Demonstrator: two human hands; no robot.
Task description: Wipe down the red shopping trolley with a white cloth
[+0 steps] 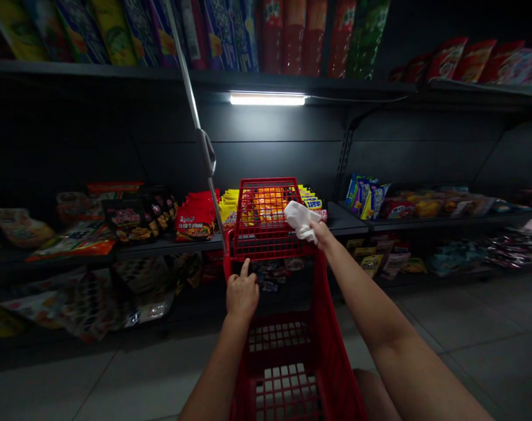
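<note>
A red plastic shopping cart [336, 345] stands in front of me, its grid panel [266, 248] raised at the far end. My right hand [321, 232] is closed on a crumpled white cloth [301, 219] at the right side of that panel. At the cart's left edge is my left hand [243, 294], with the index finger stretched up towards the panel's lower rim. Its other fingers are curled at the cart's edge, partly hidden. A thin metal pole [185, 76] with a dark grip rises from the cart's left corner.
Dark shelves [353, 225] hold snack packets, including red packets [196, 216] behind the cart and black bags [130, 219] to the left. Tall packages [292, 35] line the upper shelf. A lit tube lamp [267, 99] hangs beneath it. Tiled floor [480, 316] lies to the right.
</note>
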